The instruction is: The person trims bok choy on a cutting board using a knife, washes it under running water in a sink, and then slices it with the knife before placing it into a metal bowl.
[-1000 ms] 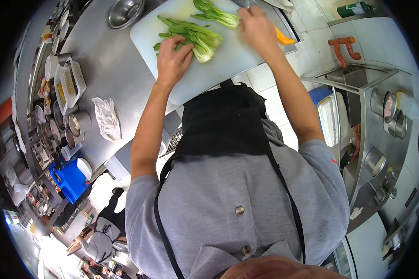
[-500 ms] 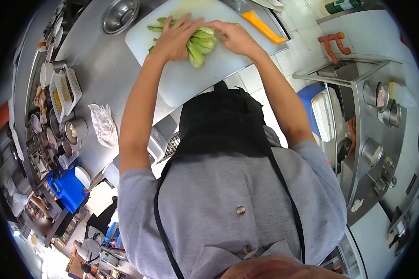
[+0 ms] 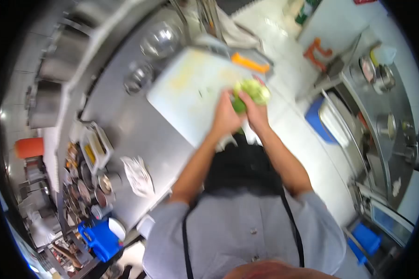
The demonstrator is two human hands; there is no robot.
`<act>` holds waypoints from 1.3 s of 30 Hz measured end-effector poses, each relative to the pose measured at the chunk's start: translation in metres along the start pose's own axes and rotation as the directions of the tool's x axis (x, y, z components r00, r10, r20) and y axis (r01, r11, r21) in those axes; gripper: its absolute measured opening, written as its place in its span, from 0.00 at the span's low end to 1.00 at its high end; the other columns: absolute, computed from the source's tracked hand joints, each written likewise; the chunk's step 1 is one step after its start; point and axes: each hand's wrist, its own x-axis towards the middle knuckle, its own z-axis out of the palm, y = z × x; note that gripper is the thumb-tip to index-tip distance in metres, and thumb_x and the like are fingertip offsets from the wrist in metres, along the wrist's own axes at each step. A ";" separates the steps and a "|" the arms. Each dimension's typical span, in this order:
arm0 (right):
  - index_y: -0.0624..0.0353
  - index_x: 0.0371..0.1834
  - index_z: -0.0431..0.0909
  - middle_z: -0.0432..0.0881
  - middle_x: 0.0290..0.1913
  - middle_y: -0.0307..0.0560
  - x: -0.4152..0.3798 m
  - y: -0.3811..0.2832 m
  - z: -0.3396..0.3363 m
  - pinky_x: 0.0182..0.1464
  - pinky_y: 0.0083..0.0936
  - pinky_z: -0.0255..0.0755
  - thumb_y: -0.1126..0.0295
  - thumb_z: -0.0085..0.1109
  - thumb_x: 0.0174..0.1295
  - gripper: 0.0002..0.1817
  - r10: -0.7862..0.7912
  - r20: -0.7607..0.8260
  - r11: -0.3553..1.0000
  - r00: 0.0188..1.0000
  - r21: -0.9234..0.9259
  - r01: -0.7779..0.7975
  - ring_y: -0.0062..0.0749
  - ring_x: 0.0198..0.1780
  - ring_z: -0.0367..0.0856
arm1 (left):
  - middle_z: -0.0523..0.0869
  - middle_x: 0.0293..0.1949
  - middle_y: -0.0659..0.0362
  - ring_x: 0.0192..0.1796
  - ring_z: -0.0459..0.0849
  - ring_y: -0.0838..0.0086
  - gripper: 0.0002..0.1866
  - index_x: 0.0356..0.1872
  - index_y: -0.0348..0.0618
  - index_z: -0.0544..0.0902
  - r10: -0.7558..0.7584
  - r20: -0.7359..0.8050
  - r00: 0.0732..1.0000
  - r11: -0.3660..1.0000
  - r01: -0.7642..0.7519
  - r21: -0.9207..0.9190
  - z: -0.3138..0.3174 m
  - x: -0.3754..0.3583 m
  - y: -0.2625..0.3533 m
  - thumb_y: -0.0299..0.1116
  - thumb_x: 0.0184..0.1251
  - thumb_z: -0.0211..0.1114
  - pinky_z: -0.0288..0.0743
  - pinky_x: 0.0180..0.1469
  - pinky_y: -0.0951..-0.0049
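My left hand and right hand close together around a bunch of pale green leafy stalks, fingers wrapped on it, lifted past my fingertips over the white plastic cutting board's near edge.

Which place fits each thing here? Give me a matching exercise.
Things:
1. bunch of green leafy vegetables
2. orange-handled knife
3. crumpled white cloth
4. blue plastic container

Places:
a. bottom left, below the counter
b. far edge of the white cutting board
c. held in both hands
d. on the steel counter, near the person's left elbow

Pairs: 1-c, 2-b, 3-d, 4-a
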 end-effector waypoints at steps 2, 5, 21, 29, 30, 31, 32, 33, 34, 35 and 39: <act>0.58 0.78 0.55 0.77 0.61 0.48 -0.009 -0.019 -0.007 0.65 0.28 0.72 0.72 0.64 0.68 0.38 0.107 0.053 0.990 0.993 0.091 -0.111 0.32 0.62 0.76 | 0.77 0.57 0.51 0.57 0.79 0.68 0.36 0.62 0.38 0.65 -0.198 0.268 0.943 0.796 0.314 -0.517 -0.009 -0.011 0.005 0.27 0.54 0.77 0.75 0.59 0.65; 0.59 0.80 0.52 0.74 0.65 0.49 -0.025 -0.029 -0.004 0.70 0.30 0.65 0.71 0.61 0.69 0.39 0.147 0.153 0.988 0.977 -0.063 -0.138 0.33 0.66 0.73 | 0.73 0.67 0.50 0.69 0.73 0.63 0.39 0.74 0.42 0.60 -0.209 0.451 0.868 0.397 0.496 -0.772 -0.014 -0.020 0.000 0.37 0.68 0.71 0.68 0.70 0.61; 0.67 0.57 0.72 0.80 0.43 0.50 -0.095 -0.088 -0.205 0.46 0.31 0.76 0.76 0.61 0.56 0.23 -0.118 -0.359 0.984 0.926 -0.166 0.061 0.33 0.42 0.79 | 0.82 0.57 0.52 0.58 0.82 0.63 0.21 0.66 0.39 0.73 -0.300 0.681 0.668 0.285 0.744 -0.604 0.176 -0.039 0.074 0.37 0.78 0.59 0.76 0.62 0.59; 0.61 0.61 0.64 0.78 0.44 0.52 -0.240 -0.176 -0.497 0.40 0.32 0.77 0.71 0.66 0.61 0.27 -0.484 -0.689 0.854 0.540 -0.507 0.119 0.34 0.39 0.80 | 0.83 0.46 0.54 0.43 0.84 0.64 0.16 0.56 0.44 0.75 -0.130 0.928 0.350 0.073 0.936 -0.343 0.475 -0.100 0.170 0.24 0.69 0.64 0.82 0.46 0.62; 0.59 0.61 0.64 0.79 0.42 0.50 -0.261 -0.209 -0.517 0.33 0.31 0.76 0.71 0.65 0.61 0.27 -0.280 -0.764 0.948 0.581 -0.317 0.041 0.31 0.34 0.78 | 0.83 0.46 0.54 0.43 0.84 0.63 0.17 0.57 0.46 0.75 -0.145 0.940 0.310 0.098 0.950 -0.298 0.493 -0.100 0.187 0.25 0.69 0.64 0.83 0.45 0.62; 0.58 0.61 0.64 0.80 0.41 0.48 -0.281 -0.240 -0.533 0.27 0.29 0.74 0.72 0.65 0.62 0.26 -0.049 -0.790 0.993 0.611 -0.106 -0.057 0.28 0.28 0.77 | 0.83 0.46 0.54 0.44 0.84 0.63 0.17 0.57 0.47 0.74 -0.176 0.947 0.270 0.112 0.961 -0.253 0.507 -0.104 0.201 0.26 0.69 0.64 0.83 0.45 0.61; 0.58 0.61 0.64 0.80 0.41 0.48 -0.290 -0.253 -0.560 0.27 0.29 0.74 0.72 0.65 0.62 0.26 -0.074 -0.791 0.990 0.607 -0.129 -0.047 0.28 0.28 0.77 | 0.83 0.46 0.54 0.43 0.84 0.62 0.18 0.58 0.48 0.74 -0.189 0.950 0.248 0.112 0.967 -0.230 0.524 -0.104 0.206 0.27 0.69 0.65 0.83 0.44 0.61; 0.56 0.60 0.64 0.80 0.38 0.47 -0.296 -0.263 -0.586 0.23 0.27 0.71 0.71 0.64 0.63 0.25 -0.075 -0.786 0.996 0.613 -0.086 0.011 0.25 0.24 0.74 | 0.83 0.46 0.54 0.42 0.85 0.62 0.19 0.59 0.49 0.74 -0.207 0.952 0.227 0.111 0.972 -0.208 0.541 -0.100 0.209 0.27 0.69 0.65 0.83 0.43 0.60; 0.54 0.60 0.64 0.81 0.35 0.45 -0.300 -0.274 -0.613 0.18 0.25 0.68 0.71 0.63 0.64 0.24 -0.068 -0.779 0.997 0.624 -0.035 0.064 0.23 0.21 0.72 | 0.83 0.46 0.54 0.42 0.85 0.62 0.19 0.59 0.49 0.74 -0.196 0.952 0.236 0.109 0.970 -0.218 0.556 -0.095 0.212 0.27 0.69 0.65 0.83 0.43 0.60; 0.54 0.60 0.64 0.81 0.35 0.45 -0.301 -0.287 -0.632 0.18 0.25 0.68 0.71 0.63 0.64 0.24 -0.081 -0.770 0.997 0.633 -0.053 0.063 0.23 0.21 0.72 | 0.83 0.46 0.54 0.42 0.84 0.63 0.17 0.58 0.47 0.75 -0.172 0.949 0.265 0.174 0.956 -0.235 0.564 -0.089 0.213 0.31 0.71 0.64 0.83 0.44 0.59; 0.51 0.57 0.66 0.80 0.31 0.43 -0.302 -0.341 -0.734 0.20 0.25 0.69 0.67 0.58 0.69 0.17 -0.145 -0.768 0.984 0.624 -0.046 0.172 0.22 0.21 0.72 | 0.83 0.45 0.54 0.42 0.85 0.63 0.16 0.56 0.44 0.77 -0.085 0.931 0.356 0.271 0.907 -0.322 0.626 -0.053 0.250 0.39 0.74 0.62 0.83 0.43 0.58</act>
